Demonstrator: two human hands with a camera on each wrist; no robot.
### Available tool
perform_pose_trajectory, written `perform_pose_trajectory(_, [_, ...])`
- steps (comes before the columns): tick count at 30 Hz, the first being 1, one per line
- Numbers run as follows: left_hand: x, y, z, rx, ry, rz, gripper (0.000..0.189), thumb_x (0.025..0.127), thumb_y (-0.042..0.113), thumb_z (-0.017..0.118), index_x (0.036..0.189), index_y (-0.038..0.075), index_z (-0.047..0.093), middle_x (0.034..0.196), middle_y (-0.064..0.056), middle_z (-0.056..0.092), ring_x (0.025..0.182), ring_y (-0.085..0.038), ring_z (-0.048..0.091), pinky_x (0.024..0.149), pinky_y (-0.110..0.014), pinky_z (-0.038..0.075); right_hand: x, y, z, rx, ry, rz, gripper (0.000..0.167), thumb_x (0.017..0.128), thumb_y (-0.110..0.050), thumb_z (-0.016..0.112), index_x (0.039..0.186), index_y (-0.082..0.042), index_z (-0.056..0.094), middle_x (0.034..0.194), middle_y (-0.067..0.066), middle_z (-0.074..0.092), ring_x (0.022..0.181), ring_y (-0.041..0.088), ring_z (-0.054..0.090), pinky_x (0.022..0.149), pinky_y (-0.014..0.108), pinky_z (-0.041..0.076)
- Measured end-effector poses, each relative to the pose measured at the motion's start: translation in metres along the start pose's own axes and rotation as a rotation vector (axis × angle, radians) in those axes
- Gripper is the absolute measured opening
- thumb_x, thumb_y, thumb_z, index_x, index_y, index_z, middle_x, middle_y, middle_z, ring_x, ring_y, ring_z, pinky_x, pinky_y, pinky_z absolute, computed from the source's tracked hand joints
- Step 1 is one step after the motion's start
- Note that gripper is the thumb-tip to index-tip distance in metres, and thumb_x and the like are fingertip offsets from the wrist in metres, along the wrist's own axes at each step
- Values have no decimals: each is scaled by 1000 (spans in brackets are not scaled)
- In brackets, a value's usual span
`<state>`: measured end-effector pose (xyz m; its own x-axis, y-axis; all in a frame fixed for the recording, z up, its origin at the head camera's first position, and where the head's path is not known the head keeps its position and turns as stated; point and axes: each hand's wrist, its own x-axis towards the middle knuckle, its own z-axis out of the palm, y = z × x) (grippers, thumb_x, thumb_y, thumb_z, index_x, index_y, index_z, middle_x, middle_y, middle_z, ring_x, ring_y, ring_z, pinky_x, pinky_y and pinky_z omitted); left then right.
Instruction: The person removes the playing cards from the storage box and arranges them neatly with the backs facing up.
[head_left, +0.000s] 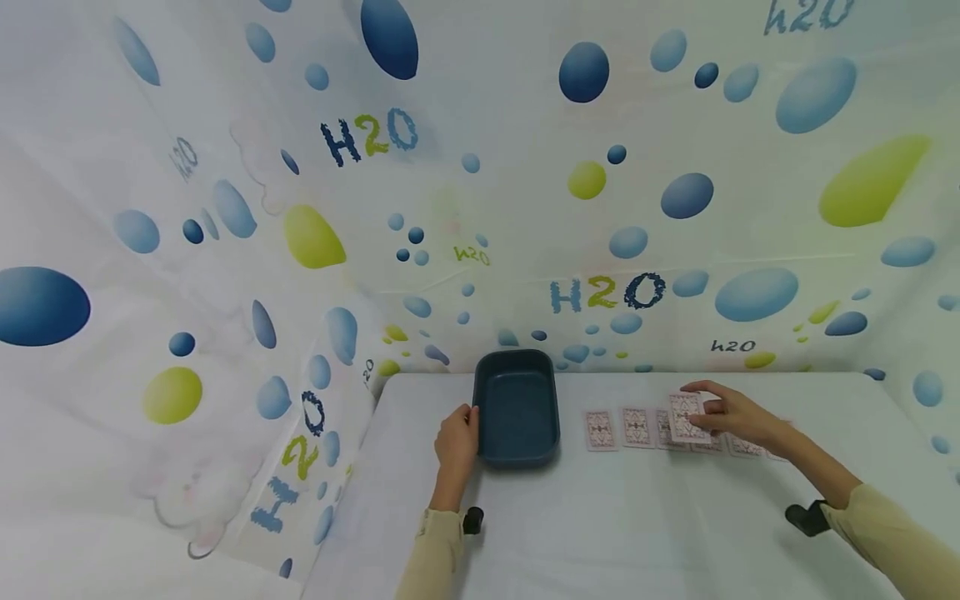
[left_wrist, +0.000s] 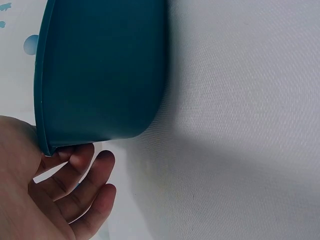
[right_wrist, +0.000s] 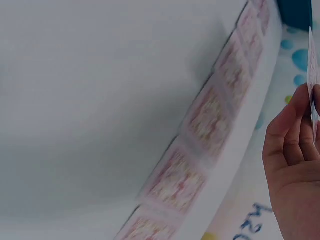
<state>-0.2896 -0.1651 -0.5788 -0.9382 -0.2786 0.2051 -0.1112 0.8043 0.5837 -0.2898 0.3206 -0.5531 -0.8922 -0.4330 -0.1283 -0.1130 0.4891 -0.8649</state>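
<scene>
A dark teal rectangular plastic basin (head_left: 517, 461) stands on the white table, with my left hand (head_left: 456, 442) gripping its left rim. In the left wrist view the fingers (left_wrist: 95, 172) curl under the rim, beside the basin's outer wall (left_wrist: 100, 75). Farther right, my right hand (head_left: 735, 414) pinches a playing card (head_left: 683, 414), its patterned back turned up. That card is held above a row of playing cards (head_left: 600, 431) lying face down, and overlaps some of them in the head view. Seen from the right wrist, the pinched card (right_wrist: 312, 65) appears edge-on between thumb and fingers.
White cloth (head_left: 600, 525) covers the table. Behind it hangs a pale curtain (head_left: 510, 208) printed with blue and green drops and H2O lettering. The card row runs from near the basin's right side toward the right, partly under my right forearm (head_left: 821, 467).
</scene>
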Motion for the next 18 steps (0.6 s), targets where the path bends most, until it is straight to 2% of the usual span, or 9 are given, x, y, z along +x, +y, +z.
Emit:
perform_pose_trajectory(4, [2, -3, 2, 10, -10, -6, 30, 102, 28, 58, 76, 12, 57, 65, -4, 56, 54, -18, 47, 49, -32, 31, -17, 19, -15, -24, 33, 52, 67, 99, -25, 64, 151, -2, 29, 91, 12, 60, 79, 12, 58, 73, 30, 54])
perform_pose_trajectory(8, [3, -5, 1, 17, -16, -13, 31, 102, 29, 57, 77, 11, 58, 66, -5, 56, 54, -18, 47, 49, -32, 31, -31, 36, -29, -70, 74, 101, 66, 99, -27, 64, 150, -1, 31, 117, 22, 60, 86, 10, 59, 74, 28, 55])
perform_pose_trajectory(10, [3, -5, 1, 16, -15, -9, 31, 102, 29, 58, 77, 11, 58, 66, -5, 57, 54, -18, 47, 49, -32, 31, -38, 43, -35, -97, 88, 116, 66, 99, -28, 64, 149, 0, 31, 120, 23, 59, 87, 10, 59, 74, 28, 54])
perform_pose_trajectory(14, [1, -3, 1, 0, -10, 0, 30, 102, 28, 58, 77, 11, 59, 66, -5, 57, 54, -18, 47, 49, -32, 32, -49, 55, -46, -122, 97, 141, 66, 99, -28, 63, 148, 1, 30, 111, 18, 60, 83, 10, 57, 72, 28, 54])
perform_pose_trajectory(18, [0, -1, 1, -11, -3, 16, 29, 102, 26, 58, 78, 10, 59, 66, -5, 56, 54, -17, 47, 49, -32, 31, -59, 65, -56, -109, 79, 119, 63, 100, -22, 62, 147, 3, 29, 96, 10, 62, 78, 9, 55, 70, 29, 54])
